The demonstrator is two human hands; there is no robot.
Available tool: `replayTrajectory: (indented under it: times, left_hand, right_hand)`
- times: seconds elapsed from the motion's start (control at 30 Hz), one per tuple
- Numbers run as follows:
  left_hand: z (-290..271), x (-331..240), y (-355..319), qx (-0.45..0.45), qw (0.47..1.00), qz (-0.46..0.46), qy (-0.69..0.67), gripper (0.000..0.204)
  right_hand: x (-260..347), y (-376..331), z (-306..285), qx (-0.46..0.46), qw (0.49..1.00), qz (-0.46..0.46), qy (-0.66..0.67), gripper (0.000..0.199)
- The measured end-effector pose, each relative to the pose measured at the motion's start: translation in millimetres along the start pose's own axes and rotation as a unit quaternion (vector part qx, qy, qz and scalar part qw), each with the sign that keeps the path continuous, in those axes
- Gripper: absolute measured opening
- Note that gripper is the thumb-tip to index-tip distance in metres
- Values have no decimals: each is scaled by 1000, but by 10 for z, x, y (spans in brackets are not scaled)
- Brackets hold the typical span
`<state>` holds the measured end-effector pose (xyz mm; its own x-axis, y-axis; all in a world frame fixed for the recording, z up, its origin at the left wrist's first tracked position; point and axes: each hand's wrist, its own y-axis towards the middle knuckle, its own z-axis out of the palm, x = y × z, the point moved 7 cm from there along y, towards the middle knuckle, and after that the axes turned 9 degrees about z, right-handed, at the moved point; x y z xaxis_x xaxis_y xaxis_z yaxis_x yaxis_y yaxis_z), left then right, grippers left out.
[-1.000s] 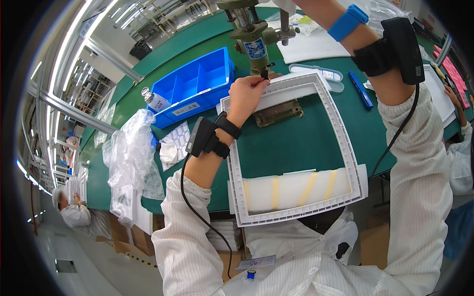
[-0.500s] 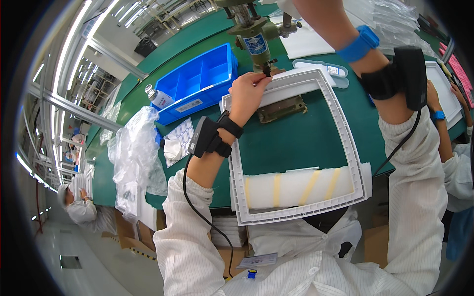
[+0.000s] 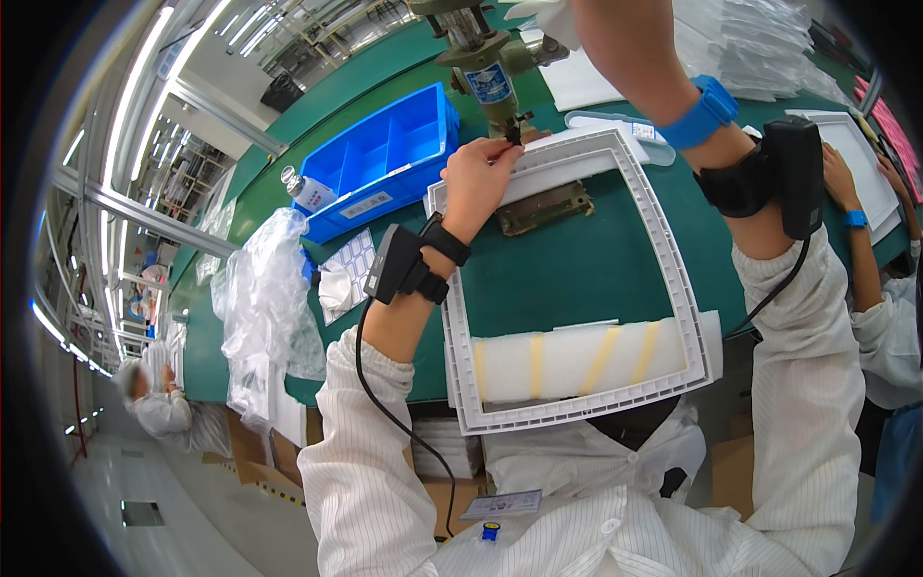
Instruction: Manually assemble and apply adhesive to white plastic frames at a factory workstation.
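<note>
A green worktable [image 3: 567,279] is carrying a large white rectangular frame [image 3: 673,288], which is lying flat with its near edge overhanging the table toward the person, a strip of white foam with yellow bands [image 3: 577,361] showing through its opening. Compared with half a second ago the frame is sitting in much the same place, its far edge under the small press [image 3: 486,58] standing at the table's back. A blue divided bin [image 3: 385,159] is resting just left of the frame. The left hand [image 3: 478,178] is staying at the frame's far left corner, its fingertips pinching the rim just under the press tip. The right hand is reaching up out of view (only its forearm and blue wristband [image 3: 707,111] are showing), so its fingers cannot be told.
</note>
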<state>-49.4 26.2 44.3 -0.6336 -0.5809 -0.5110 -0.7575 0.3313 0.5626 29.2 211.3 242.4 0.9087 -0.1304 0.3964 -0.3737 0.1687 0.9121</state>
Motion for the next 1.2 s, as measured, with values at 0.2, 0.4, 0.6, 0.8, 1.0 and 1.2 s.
replayTrajectory:
  times: [0.2, 0.4, 0.6, 0.8, 1.0, 1.2]
  left_hand:
    - [8, 45, -15, -9, 999, -21, -22, 27]
    - [5, 19, -13, 2, 1000, -16, -15, 30]
    - [4, 18, -18, 9, 1000, -22, -1, 31]
    - [47, 85, -19, 24, 997, -57, -43, 33]
    - [55, 92, -21, 24, 998, -51, -36, 29]
    - [26, 12, -17, 9, 1000, -1, -21, 26]
  right_hand:
    - [-60, -182, -3, 34, 986, 45, 157, 7]
    - [7, -446, -127, 22, 993, 42, 113, 6]
    - [40, -596, -176, 39, 997, 10, 72, 6]
    - [53, -605, -197, 39, 997, 12, 60, 8]
    - [27, -377, -144, 89, 988, 67, 111, 10]
    - [-82, -136, -37, 105, 972, 115, 179, 13]
